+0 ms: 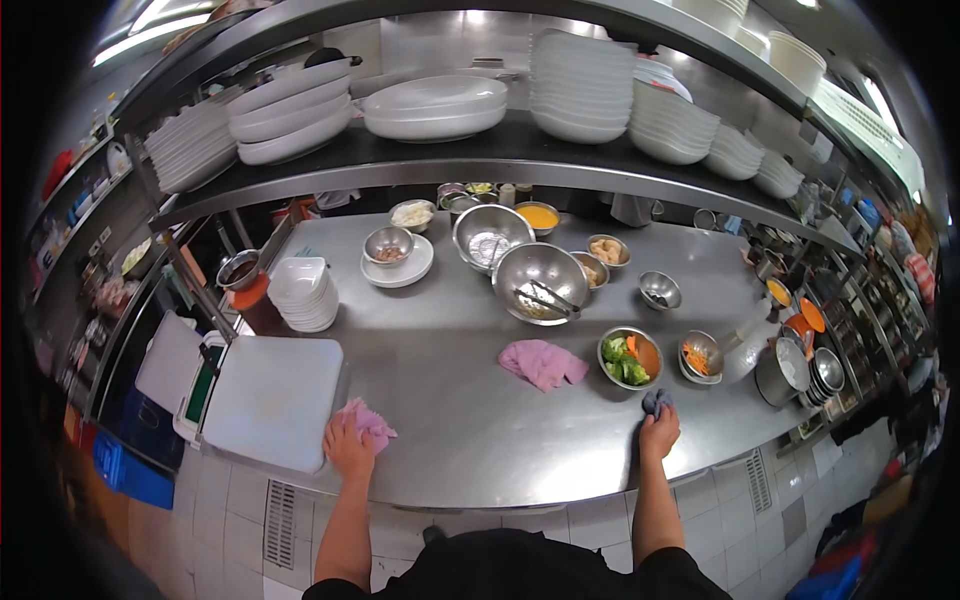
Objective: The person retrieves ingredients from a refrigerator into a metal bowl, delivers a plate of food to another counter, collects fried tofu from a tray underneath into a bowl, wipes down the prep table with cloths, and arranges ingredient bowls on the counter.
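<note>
My left hand is closed on a pink cloth at the steel table's front left, beside a white cutting board. At the front right, my right hand grips a dark grey cloth. Just behind that cloth is a steel bowl of broccoli and carrot. Another pink cloth lies crumpled on the table between my hands, nearer the bowl. To the right of the broccoli bowl stands a bowl of shredded carrot.
Large steel bowls stand mid-table, one with tongs inside. Stacked white dishes are at the left. A shelf with piled plates crosses above the back. Pots stand at the right edge.
</note>
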`<state>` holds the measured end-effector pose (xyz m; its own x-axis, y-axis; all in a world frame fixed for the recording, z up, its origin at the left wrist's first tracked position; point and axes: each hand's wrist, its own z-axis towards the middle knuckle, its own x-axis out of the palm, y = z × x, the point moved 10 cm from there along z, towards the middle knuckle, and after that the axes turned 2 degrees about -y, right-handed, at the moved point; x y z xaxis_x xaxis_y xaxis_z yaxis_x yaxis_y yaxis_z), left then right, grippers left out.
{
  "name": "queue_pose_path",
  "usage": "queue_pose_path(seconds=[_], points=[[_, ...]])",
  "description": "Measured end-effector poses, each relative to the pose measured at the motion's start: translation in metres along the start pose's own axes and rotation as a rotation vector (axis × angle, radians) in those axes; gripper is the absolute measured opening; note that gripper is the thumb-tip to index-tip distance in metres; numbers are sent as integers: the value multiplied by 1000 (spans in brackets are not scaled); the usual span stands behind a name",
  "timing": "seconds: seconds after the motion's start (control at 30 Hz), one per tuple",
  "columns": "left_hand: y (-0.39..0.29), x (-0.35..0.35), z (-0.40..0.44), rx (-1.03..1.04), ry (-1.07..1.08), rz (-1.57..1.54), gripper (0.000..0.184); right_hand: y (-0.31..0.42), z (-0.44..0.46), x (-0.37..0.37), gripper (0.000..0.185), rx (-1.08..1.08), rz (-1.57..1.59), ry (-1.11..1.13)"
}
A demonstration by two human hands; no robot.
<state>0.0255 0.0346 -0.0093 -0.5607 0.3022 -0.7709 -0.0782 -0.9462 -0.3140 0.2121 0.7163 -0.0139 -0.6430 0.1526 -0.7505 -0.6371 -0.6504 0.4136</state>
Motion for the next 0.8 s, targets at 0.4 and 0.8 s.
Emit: queue_pose_path(seconds=[0.4, 0.8], points=[[-9, 13, -4, -8, 73, -5, 51, 18, 1, -11, 35, -134, 72, 97], [-20, 20, -8, 25, 68, 127, 51, 10, 7, -15, 36, -148, 166, 37]])
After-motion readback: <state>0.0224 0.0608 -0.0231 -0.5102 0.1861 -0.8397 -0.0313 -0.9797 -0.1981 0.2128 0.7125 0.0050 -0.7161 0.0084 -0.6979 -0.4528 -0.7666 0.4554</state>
